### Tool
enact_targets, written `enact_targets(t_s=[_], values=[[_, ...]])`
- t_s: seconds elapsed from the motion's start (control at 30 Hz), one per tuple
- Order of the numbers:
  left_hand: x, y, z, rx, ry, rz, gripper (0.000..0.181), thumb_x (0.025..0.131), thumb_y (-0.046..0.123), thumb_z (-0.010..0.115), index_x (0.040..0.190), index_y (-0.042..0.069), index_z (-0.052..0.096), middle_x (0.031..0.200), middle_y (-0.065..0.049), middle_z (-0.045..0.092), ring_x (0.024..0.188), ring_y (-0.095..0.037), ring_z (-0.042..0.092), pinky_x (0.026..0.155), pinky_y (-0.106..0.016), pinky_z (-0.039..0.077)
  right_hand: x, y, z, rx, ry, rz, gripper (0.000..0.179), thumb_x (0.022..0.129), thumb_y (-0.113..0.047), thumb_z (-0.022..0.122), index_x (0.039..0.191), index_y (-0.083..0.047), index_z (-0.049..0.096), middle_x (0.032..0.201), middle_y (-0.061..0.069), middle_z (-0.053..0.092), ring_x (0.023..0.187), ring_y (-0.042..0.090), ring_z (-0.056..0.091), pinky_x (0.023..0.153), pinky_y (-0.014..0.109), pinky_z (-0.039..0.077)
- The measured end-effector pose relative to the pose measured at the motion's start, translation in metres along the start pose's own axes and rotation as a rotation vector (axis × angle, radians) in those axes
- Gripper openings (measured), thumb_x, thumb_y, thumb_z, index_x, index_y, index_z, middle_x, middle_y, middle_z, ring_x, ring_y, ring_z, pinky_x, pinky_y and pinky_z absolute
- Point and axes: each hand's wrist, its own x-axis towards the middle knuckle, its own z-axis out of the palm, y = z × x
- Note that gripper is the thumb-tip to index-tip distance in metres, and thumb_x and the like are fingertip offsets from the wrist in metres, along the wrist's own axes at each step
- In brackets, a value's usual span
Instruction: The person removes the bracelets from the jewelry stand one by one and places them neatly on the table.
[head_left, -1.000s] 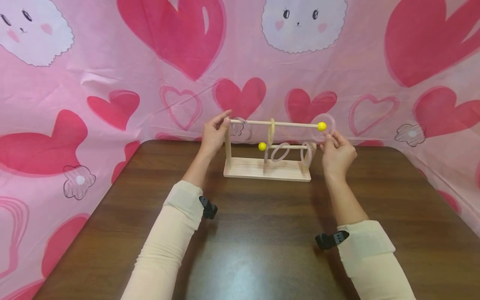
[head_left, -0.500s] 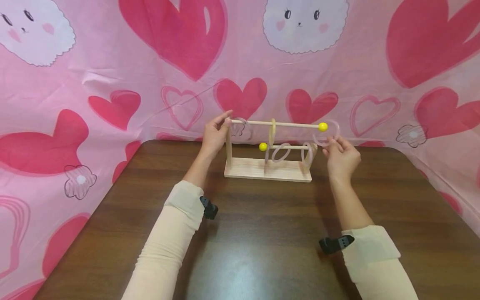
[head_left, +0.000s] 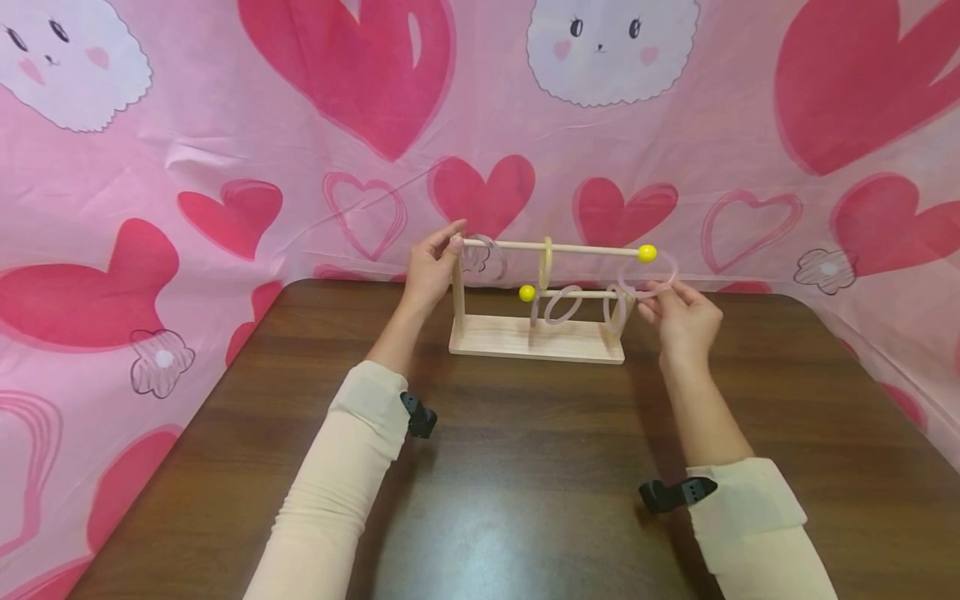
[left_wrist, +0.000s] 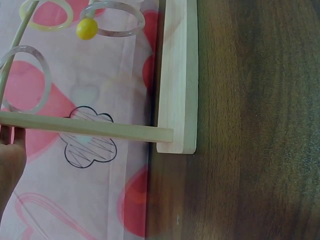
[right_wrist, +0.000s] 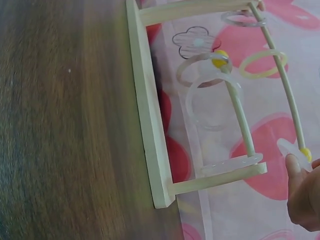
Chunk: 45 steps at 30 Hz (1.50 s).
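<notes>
A pale wooden rack [head_left: 536,342] with two rods stands at the back of the table. My left hand [head_left: 429,273] grips the top of its left post [left_wrist: 90,126]; the thumb is in front. Between the thumb and fingers of my right hand [head_left: 688,323] is a clear pinkish bangle [right_wrist: 290,149], tilted, close to the yellow ball [head_left: 647,253] on the upper rod's free end. Whether the bangle encircles the rod I cannot tell. A yellow bangle [head_left: 546,265] and a clear bangle [left_wrist: 47,75] hang on the upper rod.
Several clear bangles, one of them mid-rod [head_left: 563,305], hang on the lower rod, which ends in a yellow ball [head_left: 527,293] on the left. Behind the brown table [head_left: 480,467] hangs a pink heart-patterned cloth [head_left: 480,100].
The bangle in my right hand has dropped lower and tilted flatter, below the upper rod's ball. That hand has shifted slightly right and down. My left hand stays on the post.
</notes>
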Motion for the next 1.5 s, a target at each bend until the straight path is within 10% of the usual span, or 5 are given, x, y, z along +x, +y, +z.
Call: enact_targets(t_s=[0.3,1.0,1.5], values=[[0.000,-0.001,0.000,-0.010,-0.002,0.013,0.032,0.093,0.007,0.054,0.123,-0.002,0.057,0.124,-0.019,0.056,0.116,-0.020,0.052,0.095,-0.024,0.043,-0.005,-0.001,-0.003,0.073,-0.121,0.089,0.016,0.088,0.007,0.053,0.081,0.001,0.065,0.076,0.013,0.069,0.062,0.018,0.068,0.062,0.029,0.055],[-0.001,0.001,0.000,-0.010,0.007,0.011,0.032,0.093,0.008,0.055,0.124,-0.001,0.057,0.124,-0.016,0.056,0.115,-0.019,0.053,0.093,-0.024,0.044,-0.021,0.006,0.004,-0.110,-0.410,0.175,0.017,0.089,0.005,0.048,0.086,0.001,0.064,0.075,0.007,0.070,0.064,0.012,0.067,0.065,0.025,0.055],[-0.009,0.020,0.000,-0.049,-0.019,-0.030,0.032,0.093,0.002,0.052,0.124,-0.006,0.053,0.126,-0.024,0.052,0.117,-0.023,0.051,0.096,-0.027,0.042,-0.032,0.018,0.016,-0.361,-0.513,0.187,0.032,0.090,0.005,0.043,0.117,0.021,0.045,0.076,-0.001,0.068,0.069,0.009,0.067,0.068,0.025,0.055]])
